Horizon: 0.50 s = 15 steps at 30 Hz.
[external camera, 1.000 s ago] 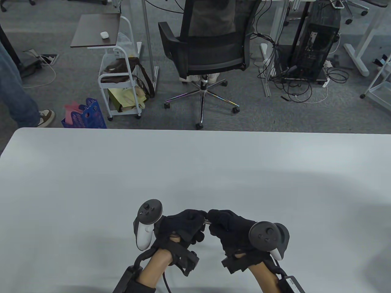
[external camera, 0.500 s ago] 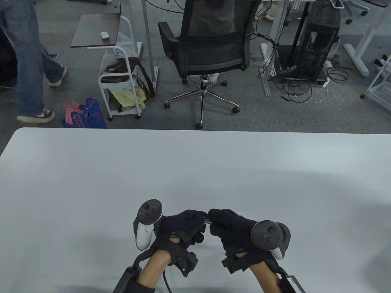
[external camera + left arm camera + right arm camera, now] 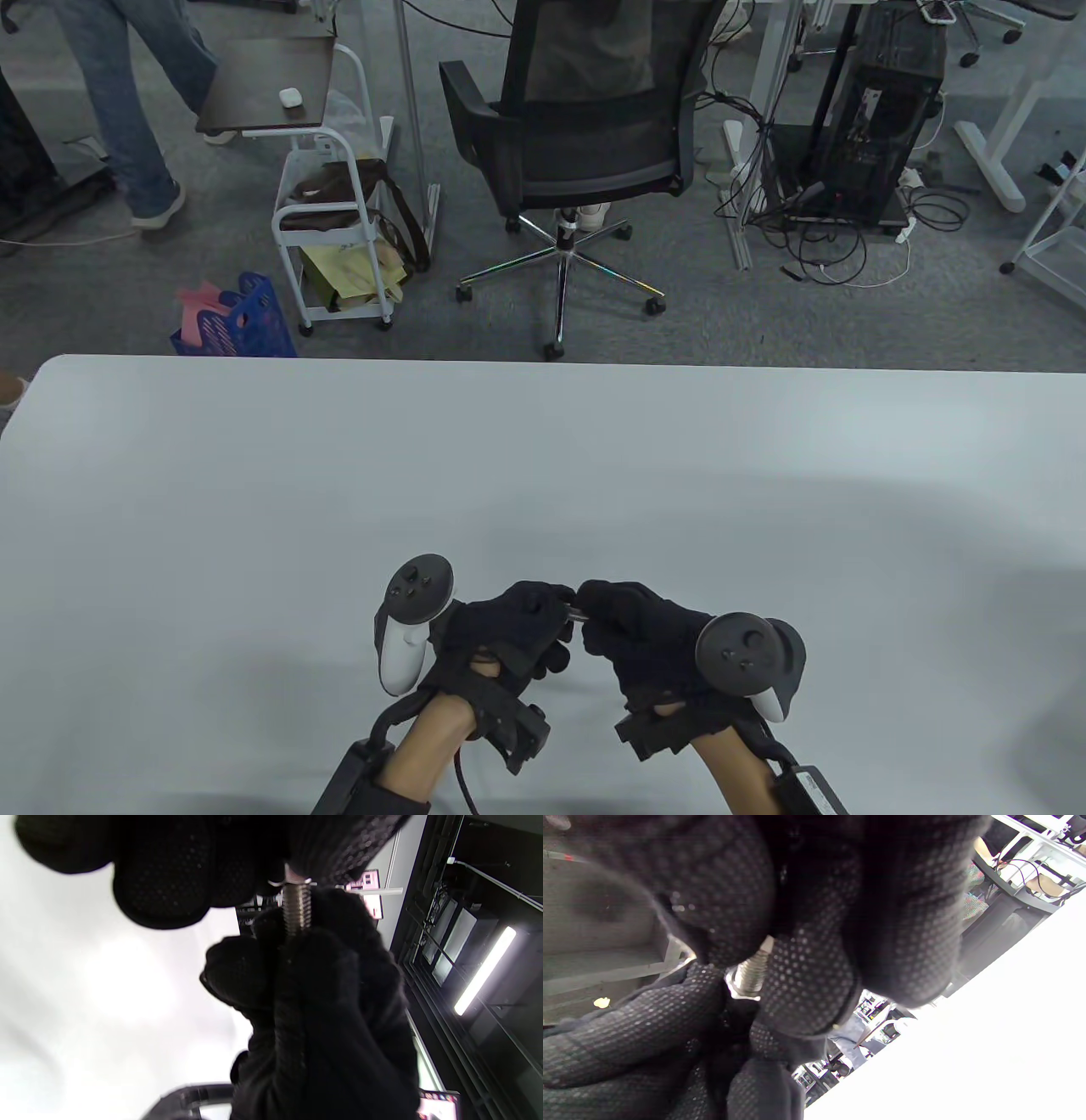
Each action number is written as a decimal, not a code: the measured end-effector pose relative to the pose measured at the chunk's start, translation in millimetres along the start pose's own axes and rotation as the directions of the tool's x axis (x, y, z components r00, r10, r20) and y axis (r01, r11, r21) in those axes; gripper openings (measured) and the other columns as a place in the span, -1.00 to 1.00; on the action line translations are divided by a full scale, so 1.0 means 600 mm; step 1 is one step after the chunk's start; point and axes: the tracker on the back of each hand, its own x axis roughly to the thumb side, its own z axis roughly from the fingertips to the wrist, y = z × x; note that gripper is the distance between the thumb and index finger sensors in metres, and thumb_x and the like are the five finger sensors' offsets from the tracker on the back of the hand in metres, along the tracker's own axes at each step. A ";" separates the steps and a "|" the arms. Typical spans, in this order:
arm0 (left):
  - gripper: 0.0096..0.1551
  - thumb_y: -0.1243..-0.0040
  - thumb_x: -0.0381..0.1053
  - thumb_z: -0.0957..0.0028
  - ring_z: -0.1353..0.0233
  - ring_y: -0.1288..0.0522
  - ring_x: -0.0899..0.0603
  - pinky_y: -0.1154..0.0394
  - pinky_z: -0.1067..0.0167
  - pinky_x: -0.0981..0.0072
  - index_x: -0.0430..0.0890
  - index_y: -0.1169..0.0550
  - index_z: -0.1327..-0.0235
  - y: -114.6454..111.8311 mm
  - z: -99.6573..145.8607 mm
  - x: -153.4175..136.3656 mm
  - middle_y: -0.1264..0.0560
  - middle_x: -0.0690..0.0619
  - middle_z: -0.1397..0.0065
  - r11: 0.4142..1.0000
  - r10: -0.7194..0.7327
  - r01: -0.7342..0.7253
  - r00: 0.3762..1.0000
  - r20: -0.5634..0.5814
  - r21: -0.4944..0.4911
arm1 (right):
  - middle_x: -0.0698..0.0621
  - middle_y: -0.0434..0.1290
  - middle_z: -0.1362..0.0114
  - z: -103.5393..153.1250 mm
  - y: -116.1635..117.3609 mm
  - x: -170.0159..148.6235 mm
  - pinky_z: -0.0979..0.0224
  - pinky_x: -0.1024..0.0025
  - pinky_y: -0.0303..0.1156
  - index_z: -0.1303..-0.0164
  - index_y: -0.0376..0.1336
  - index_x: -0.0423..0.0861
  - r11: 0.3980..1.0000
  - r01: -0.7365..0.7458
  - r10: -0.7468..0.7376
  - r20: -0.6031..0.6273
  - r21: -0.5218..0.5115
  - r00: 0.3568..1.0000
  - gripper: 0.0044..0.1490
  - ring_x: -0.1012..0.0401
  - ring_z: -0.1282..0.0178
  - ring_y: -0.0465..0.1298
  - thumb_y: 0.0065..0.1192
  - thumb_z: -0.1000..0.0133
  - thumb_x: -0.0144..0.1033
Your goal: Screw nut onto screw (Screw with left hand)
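Beyond the far edge of the tabletop (image 3: 254, 475) a white rolling cart (image 3: 327, 229) carries a brown bag (image 3: 339, 191) on its middle shelf and a yellowish bag (image 3: 352, 272) on the lower shelf; beside it on the floor a blue plastic basket (image 3: 242, 323) holds something pink (image 3: 199, 299). The tabletop itself is pale grey and matte, and both gloved hands are above its near edge. The left hand (image 3: 501, 632) and the right hand (image 3: 636, 637) meet fingertip to fingertip, and the screw (image 3: 296, 910) lies between them. The grip of the right hand is closed around the threaded shaft. The left fingers (image 3: 161, 878) pinch at the screw's upper end in the left wrist view, where a thin metal edge, probably the nut (image 3: 292, 880), shows. In the room stand a black office chair (image 3: 585, 136), a computer tower (image 3: 882, 127) with many cables, and a person in jeans (image 3: 136, 102) at the far left.
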 end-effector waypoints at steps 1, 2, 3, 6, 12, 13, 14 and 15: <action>-0.32 -0.18 0.02 0.05 0.02 -0.61 -0.37 -0.48 0.03 -0.21 -0.23 -0.45 -0.33 0.000 0.000 -0.003 -0.53 -0.30 -0.21 1.000 0.011 -0.011 1.000 -0.008 -0.011 | -0.08 0.70 -0.09 0.000 0.000 0.000 0.07 0.28 0.87 0.03 0.54 -0.06 1.000 0.003 -0.003 -0.001 -0.002 1.000 -0.46 0.24 0.29 0.88 0.60 0.25 -0.27; -0.19 -0.17 0.12 0.05 0.00 -0.59 -0.39 -0.47 0.01 -0.22 -0.25 -0.36 -0.42 0.000 0.000 -0.007 -0.49 -0.34 -0.26 1.000 0.021 -0.021 1.000 -0.019 -0.017 | -0.08 0.70 -0.09 0.000 0.000 0.001 0.07 0.28 0.87 0.03 0.54 -0.06 1.000 0.003 -0.003 0.000 -0.002 1.000 -0.46 0.24 0.28 0.88 0.60 0.25 -0.27; -0.13 -0.17 0.18 0.06 -0.01 -0.58 -0.41 -0.45 0.02 -0.24 -0.27 -0.33 -0.44 0.000 0.001 -0.011 -0.48 -0.37 -0.27 1.000 0.022 -0.022 0.999 -0.037 0.001 | -0.08 0.70 -0.09 0.000 0.001 0.002 0.07 0.28 0.87 0.03 0.54 -0.06 1.000 0.000 0.000 0.004 0.000 1.000 -0.46 0.24 0.28 0.88 0.60 0.25 -0.27; -0.29 -0.20 0.17 0.10 0.09 -0.62 -0.44 -0.47 0.10 -0.27 -0.27 -0.60 -0.16 0.003 0.000 -0.013 -0.59 -0.38 -0.13 0.999 -0.011 0.013 0.999 -0.044 0.045 | -0.08 0.70 -0.09 0.001 0.004 0.004 0.07 0.28 0.87 0.02 0.54 -0.07 1.000 -0.020 0.020 0.012 0.010 1.000 -0.45 0.24 0.28 0.88 0.60 0.25 -0.27; -0.38 -0.19 0.05 0.08 0.09 -0.61 -0.40 -0.47 0.10 -0.24 -0.29 -0.54 -0.14 -0.001 -0.002 -0.007 -0.57 -0.35 -0.11 0.999 -0.051 0.051 0.998 -0.027 0.012 | -0.14 0.73 -0.01 0.003 0.011 0.003 0.15 0.20 0.86 0.00 0.54 -0.14 0.997 -0.067 0.067 0.008 0.031 0.998 -0.42 0.18 0.34 0.90 0.55 0.20 -0.19; -0.38 -0.18 0.05 0.07 0.09 -0.61 -0.39 -0.47 0.10 -0.24 -0.28 -0.53 -0.15 -0.001 -0.002 -0.008 -0.56 -0.34 -0.11 0.999 -0.050 0.050 0.998 -0.026 0.020 | -0.14 0.73 -0.01 0.003 0.012 0.005 0.15 0.20 0.86 0.01 0.54 -0.13 0.995 -0.098 0.098 0.019 0.035 0.995 -0.43 0.18 0.34 0.90 0.54 0.19 -0.17; -0.38 -0.18 0.06 0.07 0.10 -0.61 -0.39 -0.47 0.10 -0.23 -0.28 -0.53 -0.15 -0.001 -0.002 -0.010 -0.56 -0.34 -0.11 0.998 -0.044 0.045 0.999 -0.028 0.032 | -0.14 0.73 -0.01 0.004 0.013 0.007 0.14 0.20 0.86 0.01 0.54 -0.12 0.993 -0.115 0.114 0.028 0.037 0.993 -0.44 0.18 0.33 0.89 0.54 0.19 -0.17; -0.38 -0.18 0.06 0.07 0.10 -0.61 -0.38 -0.48 0.10 -0.23 -0.28 -0.53 -0.14 0.000 -0.002 -0.011 -0.57 -0.34 -0.10 0.998 -0.039 0.040 0.999 -0.031 0.039 | -0.14 0.72 -0.02 0.004 0.014 0.008 0.13 0.20 0.85 0.00 0.55 -0.12 0.992 -0.120 0.119 0.030 0.032 0.992 -0.44 0.18 0.33 0.89 0.54 0.18 -0.17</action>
